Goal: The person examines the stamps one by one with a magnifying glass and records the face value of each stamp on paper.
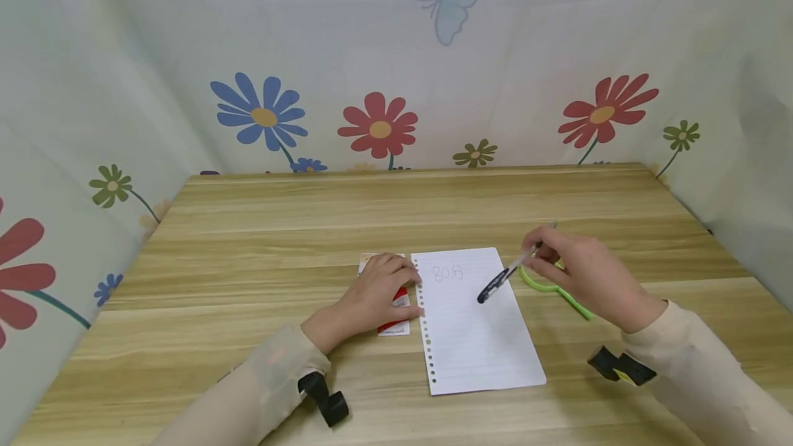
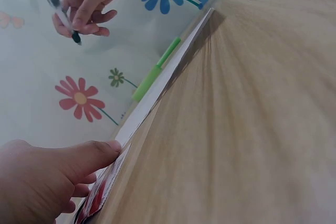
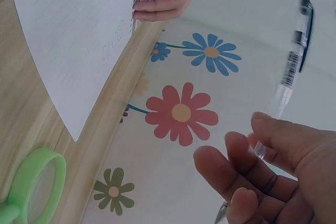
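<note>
A sheet of lined, hole-punched paper (image 1: 477,343) lies on the table with faint writing (image 1: 447,273) near its top. My left hand (image 1: 378,291) rests at its punched left edge, fingertips and thumb on the margin. Partly hidden under that hand is a red and white printed card or packet (image 1: 396,328). Over the right side of the sheet, my right hand (image 1: 576,267) holds a clear-barrelled pen (image 1: 495,285) between thumb and fingers. The pen's black end points down toward the paper, while its metal writing tip (image 3: 221,213) points away.
A green-rimmed magnifying glass (image 1: 576,303) lies right of the paper, partly covered by the right hand in the head view. Wood-grain table (image 1: 279,226) surrounds these things. Behind it hangs a white cloth (image 1: 322,40) with printed flowers.
</note>
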A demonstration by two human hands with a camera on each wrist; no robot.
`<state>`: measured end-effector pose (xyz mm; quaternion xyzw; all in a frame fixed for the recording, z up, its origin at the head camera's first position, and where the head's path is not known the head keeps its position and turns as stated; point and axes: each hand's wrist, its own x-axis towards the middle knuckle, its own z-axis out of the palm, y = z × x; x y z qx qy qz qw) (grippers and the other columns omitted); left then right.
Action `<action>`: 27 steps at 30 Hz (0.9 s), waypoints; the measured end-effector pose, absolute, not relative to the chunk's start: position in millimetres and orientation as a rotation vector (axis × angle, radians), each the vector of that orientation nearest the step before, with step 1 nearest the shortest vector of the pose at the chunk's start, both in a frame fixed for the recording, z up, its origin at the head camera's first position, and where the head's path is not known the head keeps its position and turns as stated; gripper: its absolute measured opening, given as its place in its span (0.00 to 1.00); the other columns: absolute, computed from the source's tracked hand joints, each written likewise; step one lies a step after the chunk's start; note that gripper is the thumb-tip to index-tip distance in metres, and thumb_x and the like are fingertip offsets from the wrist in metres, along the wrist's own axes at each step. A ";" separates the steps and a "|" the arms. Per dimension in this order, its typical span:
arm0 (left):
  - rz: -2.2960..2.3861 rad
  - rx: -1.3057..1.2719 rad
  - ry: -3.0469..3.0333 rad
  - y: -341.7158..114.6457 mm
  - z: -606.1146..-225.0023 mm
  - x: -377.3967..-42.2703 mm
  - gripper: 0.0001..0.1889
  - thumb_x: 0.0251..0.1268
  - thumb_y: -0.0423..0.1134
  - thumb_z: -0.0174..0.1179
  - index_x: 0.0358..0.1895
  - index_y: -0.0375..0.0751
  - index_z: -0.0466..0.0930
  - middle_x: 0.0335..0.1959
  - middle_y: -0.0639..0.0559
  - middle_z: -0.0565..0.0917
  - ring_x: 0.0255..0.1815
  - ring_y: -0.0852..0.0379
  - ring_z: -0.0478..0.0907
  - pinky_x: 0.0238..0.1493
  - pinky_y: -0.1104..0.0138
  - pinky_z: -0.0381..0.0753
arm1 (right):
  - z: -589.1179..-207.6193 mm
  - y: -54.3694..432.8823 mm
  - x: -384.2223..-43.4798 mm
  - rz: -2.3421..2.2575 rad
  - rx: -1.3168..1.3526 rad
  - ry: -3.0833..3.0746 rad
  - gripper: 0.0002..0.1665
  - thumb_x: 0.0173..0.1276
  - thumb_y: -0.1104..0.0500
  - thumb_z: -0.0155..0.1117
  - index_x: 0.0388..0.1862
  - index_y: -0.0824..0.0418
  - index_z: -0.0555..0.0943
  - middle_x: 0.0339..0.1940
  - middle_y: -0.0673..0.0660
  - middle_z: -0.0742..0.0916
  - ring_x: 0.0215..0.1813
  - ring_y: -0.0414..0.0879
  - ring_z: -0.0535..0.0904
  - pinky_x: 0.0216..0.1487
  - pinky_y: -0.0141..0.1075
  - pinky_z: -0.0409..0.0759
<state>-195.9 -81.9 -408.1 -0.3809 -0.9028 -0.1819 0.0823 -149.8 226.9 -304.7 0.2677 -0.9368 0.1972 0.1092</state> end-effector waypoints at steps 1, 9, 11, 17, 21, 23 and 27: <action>-0.544 -1.137 -2.698 -81.8 -408.3 -196.0 0.22 0.50 0.55 0.69 0.44 0.44 0.81 0.49 0.51 0.77 0.56 0.50 0.68 0.64 0.56 0.60 | -304.9 226.9 -149.5 0.595 0.786 -2.754 0.12 0.62 0.63 0.67 0.41 0.55 0.75 0.26 0.43 0.81 0.26 0.35 0.74 0.24 0.31 0.72; -0.546 -1.133 -2.700 -81.6 -409.7 -196.2 0.22 0.50 0.55 0.69 0.44 0.45 0.81 0.48 0.51 0.77 0.56 0.50 0.68 0.64 0.55 0.60 | -308.5 226.7 -150.2 0.758 0.828 -2.658 0.10 0.68 0.68 0.57 0.42 0.60 0.67 0.20 0.43 0.76 0.22 0.34 0.71 0.21 0.30 0.70; -0.547 -1.134 -2.700 -81.6 -410.2 -196.3 0.22 0.50 0.55 0.69 0.44 0.45 0.81 0.48 0.51 0.77 0.56 0.50 0.68 0.64 0.55 0.60 | -308.9 225.9 -150.5 0.809 0.816 -2.641 0.08 0.70 0.69 0.54 0.42 0.61 0.66 0.19 0.43 0.77 0.20 0.34 0.71 0.20 0.30 0.71; -0.546 -1.131 -2.714 -81.4 -409.8 -195.8 0.23 0.51 0.55 0.69 0.45 0.44 0.81 0.49 0.51 0.77 0.56 0.50 0.68 0.64 0.55 0.60 | -308.2 222.3 -150.3 0.906 0.730 -2.683 0.12 0.73 0.65 0.50 0.29 0.60 0.76 0.30 0.49 0.80 0.14 0.37 0.70 0.19 0.31 0.74; -0.550 -1.127 -2.723 -81.2 -408.3 -195.2 0.23 0.51 0.55 0.69 0.45 0.44 0.81 0.49 0.51 0.77 0.56 0.50 0.68 0.64 0.55 0.60 | -310.5 220.8 -152.2 1.026 0.689 -2.698 0.18 0.74 0.64 0.47 0.26 0.60 0.81 0.37 0.52 0.82 0.18 0.38 0.75 0.23 0.33 0.78; -0.552 -1.127 -2.725 -81.0 -407.7 -194.8 0.23 0.51 0.55 0.69 0.45 0.44 0.81 0.49 0.51 0.77 0.56 0.50 0.68 0.64 0.55 0.60 | -312.9 219.9 -153.4 1.115 0.671 -2.697 0.18 0.74 0.64 0.45 0.30 0.63 0.82 0.37 0.53 0.82 0.22 0.40 0.77 0.24 0.34 0.79; -0.554 -1.128 -2.722 -80.9 -407.4 -194.4 0.23 0.51 0.55 0.69 0.45 0.44 0.81 0.49 0.51 0.77 0.56 0.50 0.68 0.64 0.55 0.59 | -319.9 217.7 -154.8 1.288 0.622 -2.706 0.10 0.74 0.62 0.48 0.39 0.66 0.77 0.33 0.56 0.82 0.26 0.43 0.77 0.23 0.36 0.79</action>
